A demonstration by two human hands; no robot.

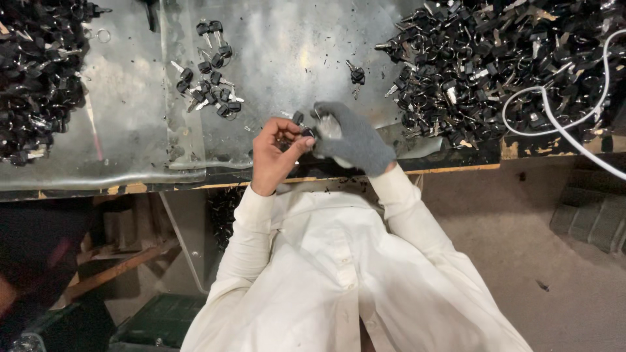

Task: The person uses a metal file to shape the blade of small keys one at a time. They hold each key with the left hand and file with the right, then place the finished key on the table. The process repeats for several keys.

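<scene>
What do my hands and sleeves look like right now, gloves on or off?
The left hand is bare, with no glove. The right hand wears a grey knitted glove with paler patches near the fingers. The left sleeve and the right sleeve are long, cream-white shirt cloth that reaches the wrists.

Workbench point(274, 39) — grey, scuffed sheet-metal top, littered with black specks. Well beyond the fingers point(287, 127): a small key cluster point(208, 85). Just past them — a lone key point(357, 75). Large black-headed key heaps lie far left point(36, 78) and far right point(495, 65); a white cable point(554, 120) crosses the right heap.
</scene>
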